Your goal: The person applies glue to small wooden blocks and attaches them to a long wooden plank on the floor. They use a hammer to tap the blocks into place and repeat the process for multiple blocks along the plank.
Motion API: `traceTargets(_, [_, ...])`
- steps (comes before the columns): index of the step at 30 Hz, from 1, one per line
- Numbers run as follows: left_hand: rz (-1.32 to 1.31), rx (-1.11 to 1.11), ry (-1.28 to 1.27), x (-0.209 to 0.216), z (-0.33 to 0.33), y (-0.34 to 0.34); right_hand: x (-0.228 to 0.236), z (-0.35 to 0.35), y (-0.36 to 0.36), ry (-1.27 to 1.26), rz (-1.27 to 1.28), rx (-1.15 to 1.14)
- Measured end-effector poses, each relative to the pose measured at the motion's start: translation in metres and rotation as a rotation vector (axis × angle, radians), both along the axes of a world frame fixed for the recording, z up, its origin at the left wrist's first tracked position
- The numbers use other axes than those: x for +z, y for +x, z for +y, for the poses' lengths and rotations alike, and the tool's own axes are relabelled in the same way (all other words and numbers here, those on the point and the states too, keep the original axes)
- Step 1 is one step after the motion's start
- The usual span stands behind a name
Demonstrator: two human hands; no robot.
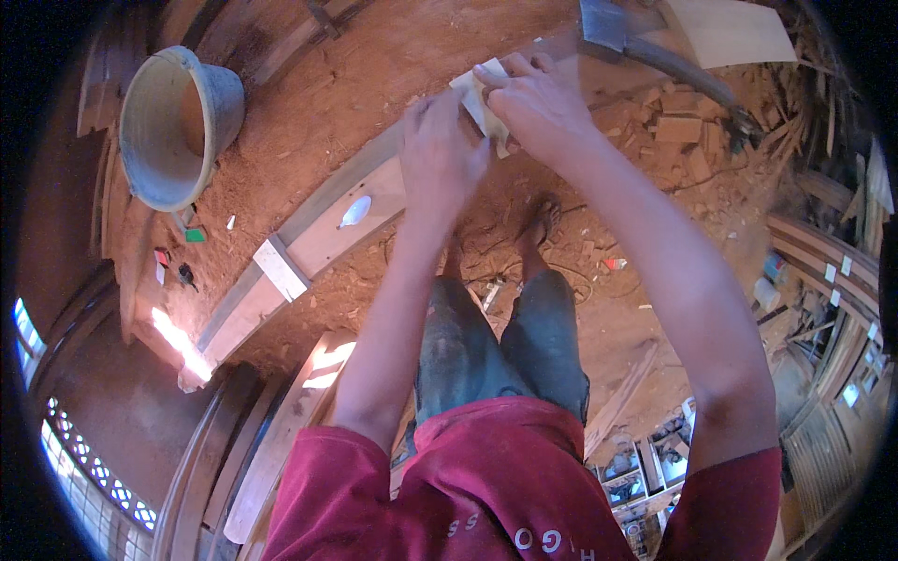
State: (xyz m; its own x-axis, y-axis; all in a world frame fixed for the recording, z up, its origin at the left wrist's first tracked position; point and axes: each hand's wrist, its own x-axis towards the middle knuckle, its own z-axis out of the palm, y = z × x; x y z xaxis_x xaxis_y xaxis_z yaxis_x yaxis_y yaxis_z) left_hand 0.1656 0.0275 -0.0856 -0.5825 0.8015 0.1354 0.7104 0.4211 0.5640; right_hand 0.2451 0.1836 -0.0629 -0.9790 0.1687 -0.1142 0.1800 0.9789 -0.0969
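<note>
A long wooden beam [346, 178] runs slantwise from the lower left to the top middle. My left hand [440, 154], a little blurred, is curled over the beam with the fingers on its far side and the thumb on its near side. Farther along, my right hand [543, 103] is closed on a pale flat piece [481, 105] that lies across the beam; its material I cannot make out. A short whitish block [281, 268] sits crosswise on the beam at its left part. Between that block and my left hand is a white oval patch [355, 211].
A pale bucket [223, 103] lies tilted at the far left on reddish, dusty ground. An axe-like tool [669, 64] and a pale board [734, 33] are at the top right, near wood scraps [678, 129]. Planks [281, 449] stand lower left; more timber [823, 257] lies right.
</note>
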Motion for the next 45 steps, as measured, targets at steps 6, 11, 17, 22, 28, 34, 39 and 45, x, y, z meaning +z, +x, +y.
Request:
traceTargets(6, [0.031,-0.013,-0.308,0.017,0.046,-0.004,0.001,0.027,0.008,-0.078,-0.049,0.052])
traceTargets(11, [0.069,-0.074,-0.316,0.016,0.061,-0.001,-0.021,0.038,0.028,-0.086,0.195,0.001])
traceTargets(17, [0.087,-0.097,-0.432,0.016,0.056,-0.001,-0.057,0.006,0.162,-0.425,0.536,-0.476])
traceTargets(22, [0.091,-0.145,-0.602,0.023,0.074,-0.003,-0.132,-0.04,0.323,-0.647,-0.031,-0.746])
traceTargets(28, [0.069,-0.114,-0.679,0.03,0.088,0.002,-0.18,-0.09,0.393,-0.871,-0.358,-0.856])
traceTargets(34, [0.08,-0.142,-0.715,0.03,0.09,0.001,-0.198,-0.145,0.395,-0.931,-0.311,-0.916])
traceTargets(39, [0.104,-0.165,-0.699,0.031,0.09,-0.001,-0.191,-0.184,0.398,-0.925,-0.253,-0.859])
traceTargets(45, [0.124,-0.195,-0.71,0.03,0.088,-0.004,-0.2,-0.202,0.398,-0.934,-0.335,-0.93])
